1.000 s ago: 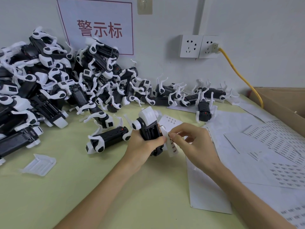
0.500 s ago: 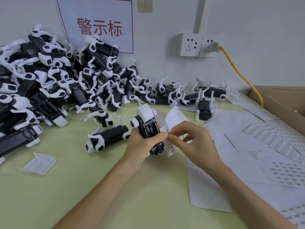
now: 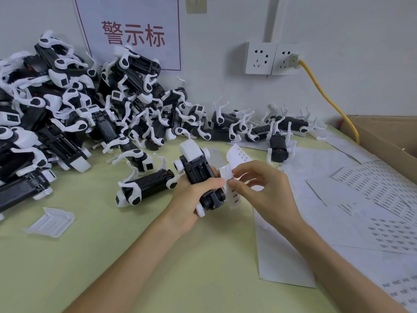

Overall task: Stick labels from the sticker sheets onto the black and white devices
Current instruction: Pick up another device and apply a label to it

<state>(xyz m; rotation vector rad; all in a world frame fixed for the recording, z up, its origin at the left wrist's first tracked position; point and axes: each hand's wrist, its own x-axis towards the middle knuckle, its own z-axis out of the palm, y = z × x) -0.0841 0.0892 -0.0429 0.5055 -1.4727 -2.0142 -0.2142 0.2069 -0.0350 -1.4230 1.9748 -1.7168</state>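
Black and white plastic device [image 3: 198, 171] is up off the pale green table [image 3: 135, 267], centre of view, white blocky end pointing away from me. Left hand [image 3: 187, 204] wraps the body from below, thumb laid across its top. A narrow white sticker strip [image 3: 239, 155] stands along the device's right edge, top end curling free. Right hand [image 3: 268, 193] pinches that strip between thumb and forefinger, just beside the left thumb tip. I can't tell whether a label is lifted.

Nearest neighbour is a loose black device with white arms [image 3: 146, 188], lying on the table just left of the left hand. Behind it a big heap of the same devices [image 3: 79, 105] runs along the white wall [image 3: 338, 41] out to the left edge. Another single black device [image 3: 278, 146] lies beyond the right hand, at the paper's edge.

Right side is papered: a blank white backing sheet [image 3: 282, 256] under the right forearm, and printed sticker sheets [image 3: 383, 188] further right, running up to the brown cardboard box [image 3: 383, 136]. A white ribbed plastic cover [image 3: 50, 222] sits alone at left. Bare green surface shows on the near side, between the forearms and left of the left arm.
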